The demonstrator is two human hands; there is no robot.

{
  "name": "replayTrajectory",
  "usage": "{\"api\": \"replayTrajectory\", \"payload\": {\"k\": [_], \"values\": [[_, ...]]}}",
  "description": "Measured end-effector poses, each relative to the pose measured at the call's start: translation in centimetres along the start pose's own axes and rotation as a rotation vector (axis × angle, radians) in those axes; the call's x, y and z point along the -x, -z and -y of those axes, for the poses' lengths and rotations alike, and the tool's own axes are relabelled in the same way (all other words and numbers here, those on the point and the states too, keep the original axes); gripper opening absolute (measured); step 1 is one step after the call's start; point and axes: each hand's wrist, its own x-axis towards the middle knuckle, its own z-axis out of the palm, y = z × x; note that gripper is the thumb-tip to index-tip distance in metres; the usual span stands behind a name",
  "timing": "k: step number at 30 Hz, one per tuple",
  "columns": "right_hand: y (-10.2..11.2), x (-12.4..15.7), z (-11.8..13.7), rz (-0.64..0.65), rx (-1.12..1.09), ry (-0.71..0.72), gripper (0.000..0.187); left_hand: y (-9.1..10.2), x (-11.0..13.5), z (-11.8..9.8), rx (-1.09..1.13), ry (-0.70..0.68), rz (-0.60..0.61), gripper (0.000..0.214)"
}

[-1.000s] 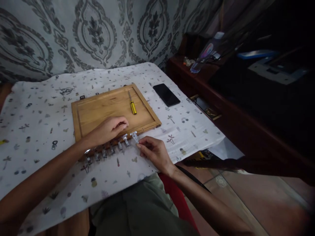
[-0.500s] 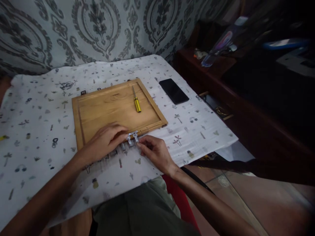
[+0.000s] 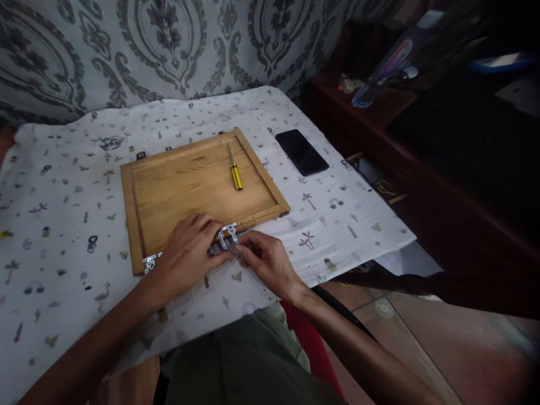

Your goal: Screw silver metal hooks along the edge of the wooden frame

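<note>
A framed wooden panel (image 3: 185, 191), like a small cabinet door, lies on the cloth-covered table. A yellow-and-black screwdriver (image 3: 237, 175) rests on it, shaft pointing away from me. At the panel's near edge, my right hand (image 3: 268, 261) pinches the lower end of a silver metal hinge (image 3: 232, 232). My left hand (image 3: 192, 250) curls beside it, thumb and fingers closed around another part of the metal pieces just left of that hinge; the exact contact is partly hidden. Another metal hinge (image 3: 149, 262) sits at the panel's near left corner, by my left wrist.
A black phone (image 3: 302, 152) lies right of the panel on the patterned tablecloth (image 3: 350, 236). Farther right stands dark red furniture (image 3: 426, 191) with a clear bottle (image 3: 382, 70) on it. A patterned curtain (image 3: 177, 50) hangs behind the table.
My left hand has shifted down and its thumb has come lower, onto the metal pieces. The hinge at the near left corner now shows. My right hand keeps its pinch.
</note>
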Motion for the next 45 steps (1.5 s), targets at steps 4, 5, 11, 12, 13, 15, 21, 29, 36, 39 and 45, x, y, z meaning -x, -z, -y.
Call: {"api": "replayTrajectory", "payload": {"k": [4,5,11,12,13,15,21,29,36,39,45], "values": [[0.1,-0.1,0.0,-0.001,0.026,0.010,0.016,-0.2,0.1,0.0,-0.009,-0.007,-0.013,0.026],[0.1,-0.1,0.0,0.002,0.035,0.015,0.016,-0.2,0.2,-0.1,-0.016,-0.003,-0.011,0.027],[0.2,0.1,0.1,-0.002,0.108,0.054,0.015,-0.8,0.4,-0.5,-0.085,-0.005,-0.027,0.036],[0.3,0.1,0.2,-0.005,0.126,0.065,0.015,-0.9,0.4,-0.5,-0.093,-0.007,-0.040,0.036],[0.3,0.1,0.2,-0.003,0.143,0.076,0.015,-1.0,0.4,-0.6,-0.100,-0.009,-0.052,0.036],[0.3,0.1,0.3,0.003,0.170,0.098,0.016,-1.2,0.4,-0.8,-0.118,-0.009,-0.070,0.036],[0.3,0.1,0.4,0.028,0.194,0.116,0.017,-1.3,0.3,-1.3,-0.185,0.007,-0.066,0.039],[0.4,0.3,0.7,0.039,0.205,0.112,0.016,-1.5,0.5,-1.5,-0.169,0.007,-0.089,0.031],[0.5,0.4,0.9,0.043,0.202,0.076,0.017,-1.1,0.3,-1.3,-0.159,0.015,-0.081,0.037],[0.5,0.3,0.8,0.039,0.201,0.078,0.018,-0.6,0.5,-0.8,-0.073,0.019,-0.083,0.045],[0.5,0.3,0.7,0.032,0.192,0.075,0.018,-0.4,1.0,-0.5,-0.058,0.013,-0.067,0.046]]}}
